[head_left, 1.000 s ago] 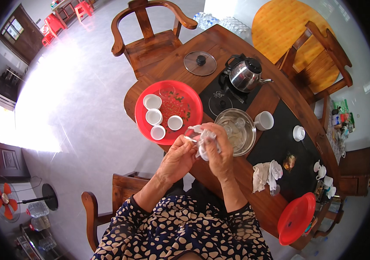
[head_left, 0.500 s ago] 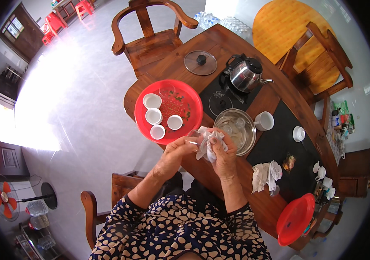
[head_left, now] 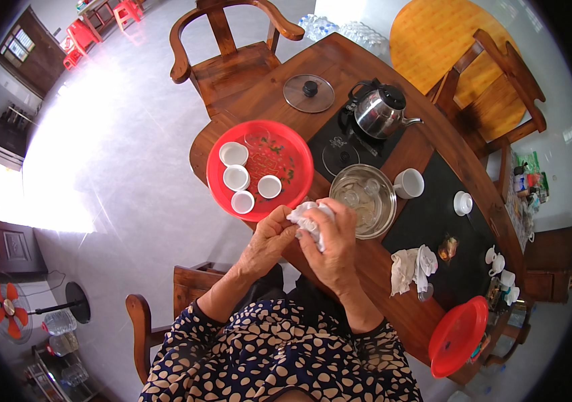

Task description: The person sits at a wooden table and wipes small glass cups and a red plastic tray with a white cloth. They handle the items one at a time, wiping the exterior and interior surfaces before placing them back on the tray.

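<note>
My left hand (head_left: 264, 242) pinches a small clear glass cup, now almost wholly covered by a white cloth. Wrapped over that cup, the cloth (head_left: 314, 220) is gripped by my right hand (head_left: 337, 251), its fingers curled across the top. Both hands meet just above the table's near edge. Left of them a round red tray (head_left: 294, 155) bears several white cups (head_left: 269, 187) and a clear glass piece near its far rim. Close by on the right stands a steel bowl (head_left: 390, 213) with small clear glass cups (head_left: 371, 187) lying in it.
A white mug (head_left: 409, 183) adjoins the bowl. Behind are a steel kettle (head_left: 378, 115) and a glass lid (head_left: 309, 94). Crumpled cloths (head_left: 405, 271), a small white cup (head_left: 462, 203) and a red basin (head_left: 458, 338) lie to the right. A wooden chair (head_left: 232, 70) stands beyond.
My right hand has turned over, bringing the cloth across the glass cup, whose rim showed before and is now covered. Both hands stay close together.
</note>
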Motion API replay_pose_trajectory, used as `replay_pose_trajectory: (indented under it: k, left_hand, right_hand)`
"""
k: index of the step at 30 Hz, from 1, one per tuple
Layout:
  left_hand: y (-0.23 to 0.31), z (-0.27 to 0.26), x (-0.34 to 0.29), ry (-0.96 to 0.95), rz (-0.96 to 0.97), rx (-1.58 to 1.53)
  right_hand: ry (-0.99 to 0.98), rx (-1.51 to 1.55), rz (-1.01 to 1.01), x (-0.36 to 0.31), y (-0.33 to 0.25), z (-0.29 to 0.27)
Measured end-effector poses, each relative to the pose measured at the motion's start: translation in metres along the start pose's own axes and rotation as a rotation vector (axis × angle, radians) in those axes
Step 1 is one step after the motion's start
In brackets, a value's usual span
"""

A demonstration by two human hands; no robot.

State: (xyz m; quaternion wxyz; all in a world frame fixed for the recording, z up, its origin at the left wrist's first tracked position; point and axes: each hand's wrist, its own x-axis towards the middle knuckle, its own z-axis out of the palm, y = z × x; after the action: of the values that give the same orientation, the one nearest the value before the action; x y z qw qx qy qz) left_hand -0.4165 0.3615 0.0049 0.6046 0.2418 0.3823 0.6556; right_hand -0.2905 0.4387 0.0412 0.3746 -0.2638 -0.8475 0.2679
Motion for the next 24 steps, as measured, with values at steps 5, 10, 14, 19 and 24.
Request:
replay_pose_trajectory:
  k: [5,10,14,19,24]
  left_hand:
    - [-0.005,0.003,-0.004,0.059,0.105,0.282]
    - [0.005,0.005,-0.008,-0.002,0.068,0.343]
    - [0.000,0.005,-0.009,-0.031,0.129,0.392]
    - [-0.004,-0.002,-0.008,0.105,0.106,0.372]
    - [0.000,-0.009,-0.009,0.095,0.136,0.394]
  right_hand:
    - [-0.004,0.212,0.053,0.004,0.016,0.007]
    - [-0.104,0.524,0.503,0.012,0.022,0.003]
    - [-0.128,0.507,0.598,0.018,0.034,0.004]
    - [-0.114,0.077,0.083,0.010,0.007,0.004]
    - [-0.180,0.026,0.001,-0.003,0.003,-0.006]
